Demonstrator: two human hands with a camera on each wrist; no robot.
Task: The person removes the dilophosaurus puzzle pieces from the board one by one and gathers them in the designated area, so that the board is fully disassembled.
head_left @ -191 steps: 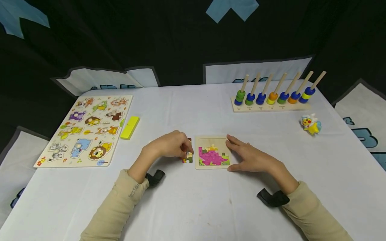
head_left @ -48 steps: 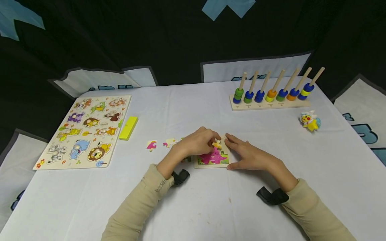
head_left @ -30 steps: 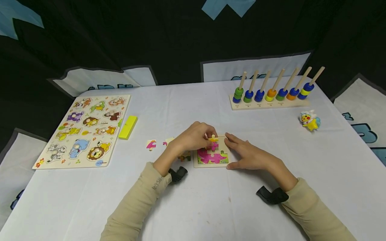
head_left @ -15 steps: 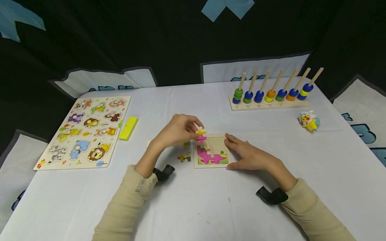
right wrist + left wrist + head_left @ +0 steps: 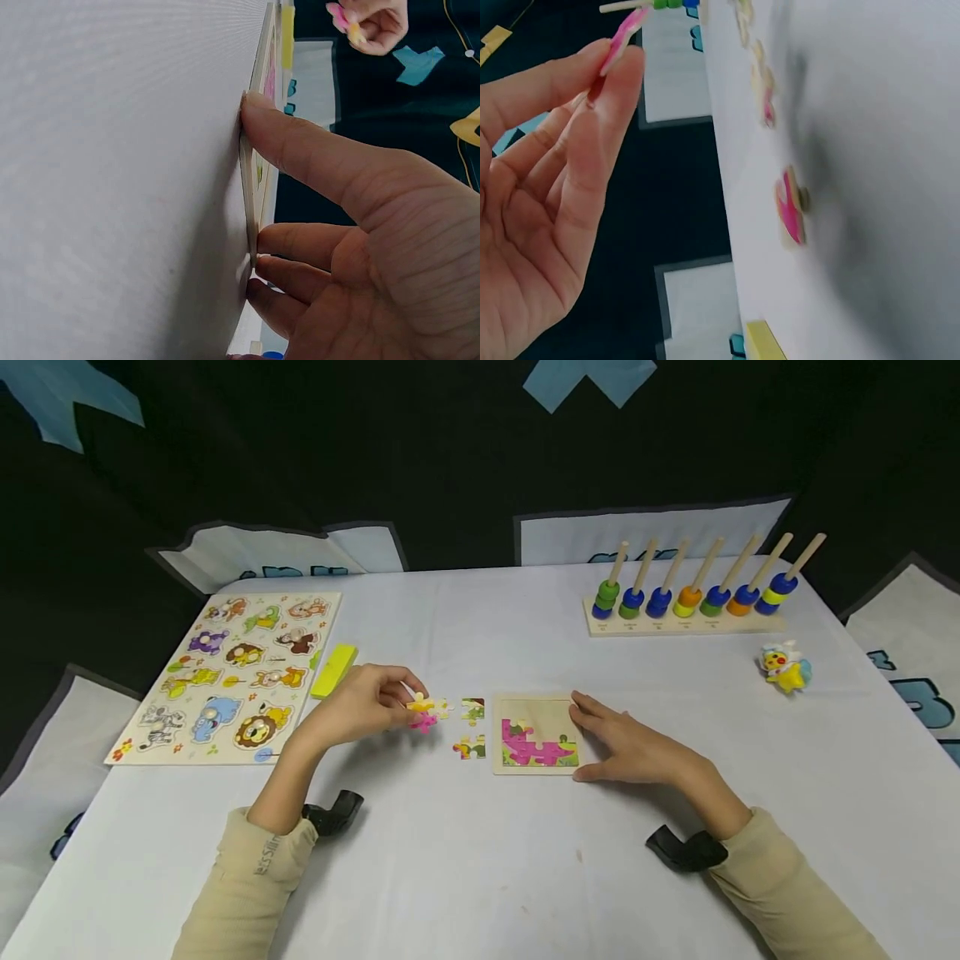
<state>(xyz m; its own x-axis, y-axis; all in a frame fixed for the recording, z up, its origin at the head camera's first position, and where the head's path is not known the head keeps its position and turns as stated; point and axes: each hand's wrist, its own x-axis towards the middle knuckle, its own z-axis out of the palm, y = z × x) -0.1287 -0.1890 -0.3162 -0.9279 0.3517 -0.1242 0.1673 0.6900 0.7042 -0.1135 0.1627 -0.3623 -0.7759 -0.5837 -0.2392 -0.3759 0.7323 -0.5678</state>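
Observation:
My left hand [image 5: 360, 702] pinches a pink-and-yellow puzzle piece [image 5: 423, 724] between thumb and fingertips, raised over the table left of the puzzle board. The left wrist view shows the pinched piece [image 5: 622, 37] edge-on. The square wooden puzzle board [image 5: 553, 717] lies flat, with pink dinosaur pieces [image 5: 528, 753] along its lower part and bare wood above. My right hand [image 5: 645, 747] rests along the board's right edge, thumb at the near corner and fingers further up. Loose puzzle pieces lie left of the board, among them a green-and-red one [image 5: 473, 710] and another [image 5: 470, 748].
An animal peg puzzle [image 5: 225, 677] lies at the left, with a yellow block [image 5: 334, 671] beside it. At the back right stands a wooden rack of pegs with coloured rings [image 5: 686, 622], and a small yellow-and-white figurine [image 5: 785, 667] stands in front of it.
My left hand took the pink-and-yellow piece off the board and carried it left. More bare wood shows on the board than earlier. My right hand stays at its edge.

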